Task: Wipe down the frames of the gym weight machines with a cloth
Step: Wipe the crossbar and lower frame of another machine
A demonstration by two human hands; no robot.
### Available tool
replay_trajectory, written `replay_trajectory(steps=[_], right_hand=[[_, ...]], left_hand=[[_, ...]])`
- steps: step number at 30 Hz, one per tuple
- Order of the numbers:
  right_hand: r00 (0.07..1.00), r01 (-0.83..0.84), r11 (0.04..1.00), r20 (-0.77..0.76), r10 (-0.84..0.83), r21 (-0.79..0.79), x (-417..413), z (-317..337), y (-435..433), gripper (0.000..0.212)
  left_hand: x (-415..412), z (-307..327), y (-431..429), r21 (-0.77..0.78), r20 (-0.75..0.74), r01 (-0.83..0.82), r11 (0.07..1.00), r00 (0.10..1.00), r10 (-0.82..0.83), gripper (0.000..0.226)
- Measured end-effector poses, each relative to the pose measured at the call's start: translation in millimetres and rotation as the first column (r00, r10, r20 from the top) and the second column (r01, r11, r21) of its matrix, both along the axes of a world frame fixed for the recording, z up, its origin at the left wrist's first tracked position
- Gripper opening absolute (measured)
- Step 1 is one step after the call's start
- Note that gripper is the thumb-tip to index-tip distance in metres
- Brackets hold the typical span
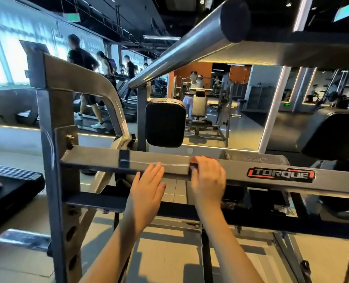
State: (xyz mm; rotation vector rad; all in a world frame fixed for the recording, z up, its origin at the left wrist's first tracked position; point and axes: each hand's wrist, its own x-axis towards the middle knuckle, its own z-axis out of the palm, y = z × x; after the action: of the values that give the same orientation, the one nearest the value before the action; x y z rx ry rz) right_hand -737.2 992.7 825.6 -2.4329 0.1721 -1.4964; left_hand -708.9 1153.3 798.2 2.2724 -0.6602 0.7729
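Both hands reach to the horizontal frame beam (100, 160) of a weight machine. Its front face is touched by the left hand (149, 184), flat with straight fingers. Just beside it, the right hand (208, 176) curls over the top edge, gripping a cloth (193, 164) almost hidden beneath; only a dark reddish scrap peeks out. The beam is square, scuffed matte grey steel with a Torque logo (281, 174). Behind are a black stitched cushion (165, 123) and a smooth chrome tube (179, 48).

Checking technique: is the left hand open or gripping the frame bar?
Open: the left hand lies flat, fingers straight against the frame bar.
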Motion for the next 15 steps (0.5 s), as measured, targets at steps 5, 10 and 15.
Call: replay_trajectory(steps=[5,10,15], right_hand=[[0.977,-0.205,0.956,-0.097,0.188,-0.209,-1,8,-27,0.034],[0.998,-0.052,0.998,-0.02,0.051,-0.037,8,9,-39,0.029],[0.982,-0.189,0.981,-0.031,0.188,-0.053,14,-1,-7,0.034]], left_hand=[[-7,2,0,-0.006,-0.036,-0.014,1.0,0.999,0.014,0.067],[-11,3,-4,0.058,-0.052,-0.059,0.997,0.997,0.062,0.061],[-19,9,-6,0.102,-0.104,-0.089,0.991,0.99,0.1,0.071]])
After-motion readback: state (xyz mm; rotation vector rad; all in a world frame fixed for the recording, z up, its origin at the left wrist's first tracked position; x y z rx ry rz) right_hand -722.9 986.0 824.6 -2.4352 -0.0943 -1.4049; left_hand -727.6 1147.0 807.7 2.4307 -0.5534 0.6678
